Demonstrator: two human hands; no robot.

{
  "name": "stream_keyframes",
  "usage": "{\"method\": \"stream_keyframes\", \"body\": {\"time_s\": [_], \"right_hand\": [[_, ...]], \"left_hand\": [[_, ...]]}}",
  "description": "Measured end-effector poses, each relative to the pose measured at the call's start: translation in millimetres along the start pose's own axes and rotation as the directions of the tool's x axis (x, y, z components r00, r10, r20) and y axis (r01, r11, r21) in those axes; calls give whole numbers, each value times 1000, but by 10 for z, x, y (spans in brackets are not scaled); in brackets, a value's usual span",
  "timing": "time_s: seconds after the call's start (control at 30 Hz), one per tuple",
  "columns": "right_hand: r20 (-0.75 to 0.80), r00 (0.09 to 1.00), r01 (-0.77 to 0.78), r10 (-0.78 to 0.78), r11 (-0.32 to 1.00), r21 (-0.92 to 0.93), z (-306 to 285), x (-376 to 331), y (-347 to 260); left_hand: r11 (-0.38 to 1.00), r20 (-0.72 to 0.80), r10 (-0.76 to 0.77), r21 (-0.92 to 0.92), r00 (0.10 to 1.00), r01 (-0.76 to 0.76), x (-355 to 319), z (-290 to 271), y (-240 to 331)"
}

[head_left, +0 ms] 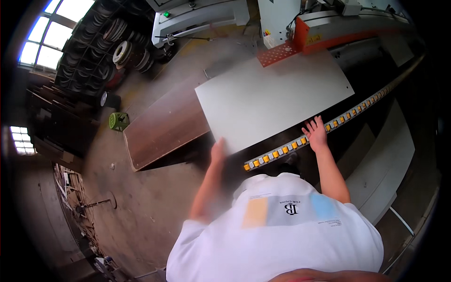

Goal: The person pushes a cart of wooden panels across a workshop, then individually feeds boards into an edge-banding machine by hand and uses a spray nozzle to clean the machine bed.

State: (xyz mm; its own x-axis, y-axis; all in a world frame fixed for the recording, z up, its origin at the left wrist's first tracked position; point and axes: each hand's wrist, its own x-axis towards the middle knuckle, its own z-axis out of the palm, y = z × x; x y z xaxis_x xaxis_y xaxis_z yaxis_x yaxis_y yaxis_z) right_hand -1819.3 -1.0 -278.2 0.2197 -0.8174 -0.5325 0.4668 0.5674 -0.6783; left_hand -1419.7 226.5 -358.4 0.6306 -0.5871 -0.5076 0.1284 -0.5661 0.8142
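Observation:
A large flat white panel (272, 98) lies in front of me, its far right part beside the orange machine guard. At its near left corner my left hand (218, 151) grips the edge, fingers partly hidden and a little blurred. My right hand (316, 134) is open, with its fingers spread, by the panel's near edge. It hovers over or rests on the rail with yellow and grey rollers (284, 150); I cannot tell which. No object shows in the right hand.
Left of the panel stands a brown board-topped table (164, 124). An orange perforated plate (280, 53) juts from the machine (338, 30) at the far right. White panels (385, 155) lie to my right. A green stool (119, 121) and racked rolls (129, 54) stand far left.

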Motion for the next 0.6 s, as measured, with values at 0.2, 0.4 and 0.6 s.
{"method": "stream_keyframes", "body": {"time_s": [0.2,0.4,0.6], "right_hand": [[94,987,-125,131,990,-71,-48,-197,321],[81,981,-167,174,982,-91,38,-495,574],[-110,991,-75,73,997,-11,-212,-1059,854]], "left_hand": [[978,92,70,190,993,-86,100,314,177],[927,15,374,-39,927,-373,621,426,1220],[780,5,624,40,781,-624,2298,421,2500]]}}
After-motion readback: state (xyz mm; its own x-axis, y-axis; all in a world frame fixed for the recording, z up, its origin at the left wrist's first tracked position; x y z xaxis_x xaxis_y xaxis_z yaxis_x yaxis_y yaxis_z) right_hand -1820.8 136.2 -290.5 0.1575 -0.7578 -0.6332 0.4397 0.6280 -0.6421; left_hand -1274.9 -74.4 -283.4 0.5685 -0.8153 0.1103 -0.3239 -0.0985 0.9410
